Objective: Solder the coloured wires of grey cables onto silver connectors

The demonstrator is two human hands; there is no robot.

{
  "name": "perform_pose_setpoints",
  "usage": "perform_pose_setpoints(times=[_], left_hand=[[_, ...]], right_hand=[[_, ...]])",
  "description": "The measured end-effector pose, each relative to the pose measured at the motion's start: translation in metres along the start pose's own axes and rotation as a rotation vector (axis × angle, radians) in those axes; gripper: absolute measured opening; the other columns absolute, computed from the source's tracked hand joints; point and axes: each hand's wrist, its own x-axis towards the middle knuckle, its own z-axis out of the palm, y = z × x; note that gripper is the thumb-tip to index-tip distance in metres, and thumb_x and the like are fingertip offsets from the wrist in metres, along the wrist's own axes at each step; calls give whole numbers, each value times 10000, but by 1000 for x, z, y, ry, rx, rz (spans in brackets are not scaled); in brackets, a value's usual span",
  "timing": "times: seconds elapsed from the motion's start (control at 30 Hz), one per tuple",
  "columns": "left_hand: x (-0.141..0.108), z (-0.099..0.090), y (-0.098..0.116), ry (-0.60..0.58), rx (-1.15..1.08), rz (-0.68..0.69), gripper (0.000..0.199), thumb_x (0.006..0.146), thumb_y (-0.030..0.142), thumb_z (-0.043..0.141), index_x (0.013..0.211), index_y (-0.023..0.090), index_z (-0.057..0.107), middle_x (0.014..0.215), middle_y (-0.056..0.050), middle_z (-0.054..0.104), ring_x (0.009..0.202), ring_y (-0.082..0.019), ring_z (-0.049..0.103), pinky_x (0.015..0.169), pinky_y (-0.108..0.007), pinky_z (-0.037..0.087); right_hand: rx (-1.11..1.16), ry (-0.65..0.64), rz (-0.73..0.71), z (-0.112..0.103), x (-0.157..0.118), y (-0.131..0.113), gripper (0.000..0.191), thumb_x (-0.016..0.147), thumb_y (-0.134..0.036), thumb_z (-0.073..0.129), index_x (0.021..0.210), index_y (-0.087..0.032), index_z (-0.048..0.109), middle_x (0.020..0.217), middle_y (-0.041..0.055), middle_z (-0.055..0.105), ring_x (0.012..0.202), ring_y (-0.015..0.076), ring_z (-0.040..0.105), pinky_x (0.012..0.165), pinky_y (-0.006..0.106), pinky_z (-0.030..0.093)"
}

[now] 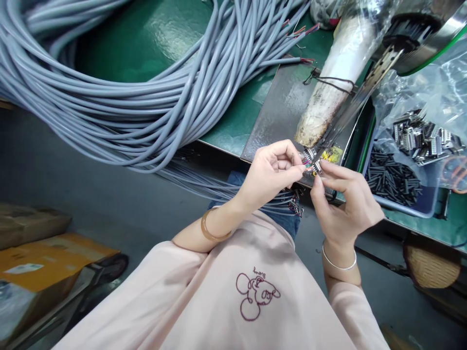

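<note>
Pinched between thumb and fingers, thin coloured wires run from my left hand [275, 165] to a small metal connector [315, 167]. My right hand [345, 197] grips that connector by its other side, thumb below and index finger above. Just beyond the fingertips hangs the stained tip of a white plastic-wrapped tube [314, 129], with a narrow dark metal piece beside it. A yellow bit [332, 154] lies behind the connector on a dark metal plate [270, 116]. The exact joint between wires and connector is too small to make out.
A large coil of grey cable [204, 87] covers the green table [233, 138] at left. Cables with connectors on their ends [295, 201] lie over my lap. At right, a blue tray [412, 211] holds black sleeves [394, 180] and a bag of metal connectors [425, 138].
</note>
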Motion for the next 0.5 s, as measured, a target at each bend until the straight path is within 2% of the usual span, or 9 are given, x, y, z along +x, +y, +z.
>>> perform_pose_setpoints(times=[0.17,0.3,0.4,0.5], left_hand=[[0,-4,-6,-12,-1,-70,160,729,117,689,694,162,540,565,63,532,432,-20,475,411,-139,359],[-7,-4,-6,-29,24,-76,140,749,168,734,730,145,598,642,33,594,486,-31,529,462,-148,425],[-15,-6,-6,-58,4,-110,146,776,238,746,809,136,646,698,12,632,500,-37,538,472,-156,452],[-21,-9,-8,-76,-60,-128,144,804,214,682,923,139,649,721,13,643,482,-32,514,444,-150,431]], right_hand=[[-45,-38,-65,0,-6,4,179,823,-96,734,885,-226,629,1047,24,792,883,163,772,758,266,631],[-75,-7,-76,-3,-10,4,200,812,-86,753,891,-231,639,1020,7,798,868,159,778,727,244,621],[-29,5,25,-4,-12,2,178,817,-90,744,883,-228,652,976,-2,799,853,158,778,721,248,622],[97,-49,197,-2,-15,1,141,828,-110,730,863,-224,656,945,-1,794,851,163,776,718,256,630]])
